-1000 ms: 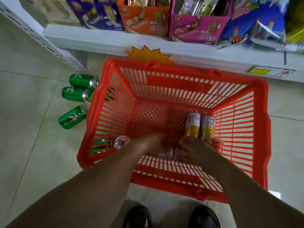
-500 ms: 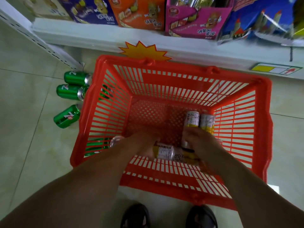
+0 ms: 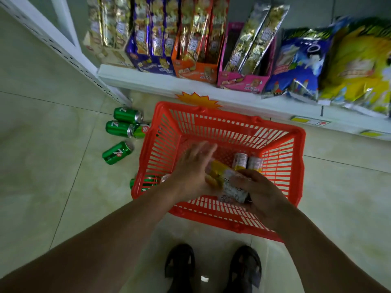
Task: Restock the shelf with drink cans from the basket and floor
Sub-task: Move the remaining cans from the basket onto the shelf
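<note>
An orange plastic basket (image 3: 232, 120) stands on the floor in front of a low shelf (image 3: 160, 84). Above it, a yellow-and-white drink can (image 3: 227, 182) lies tilted between my two hands. My right hand (image 3: 261, 193) grips its lower white end. My left hand (image 3: 193, 170) rests over its yellow end with the fingers stretched out. Two similar cans (image 3: 246, 161) lie on the basket floor. Three green cans (image 3: 127, 115) (image 3: 118, 129) (image 3: 117, 152) lie on the tiles left of the basket. Another green can (image 3: 145, 182) shows through the basket's left wall.
The shelf holds snack display boxes (image 3: 194, 68) and chip bags (image 3: 300, 66). A white shelf upright (image 3: 69, 53) runs diagonally at the left. An orange starburst tag (image 3: 197, 100) hangs on the shelf edge. My dark shoes (image 3: 179, 265) stand just before the basket.
Both hands have risen out of the basket bottom with the yellow can. The view has tilted up, so more of the shelf shows.
</note>
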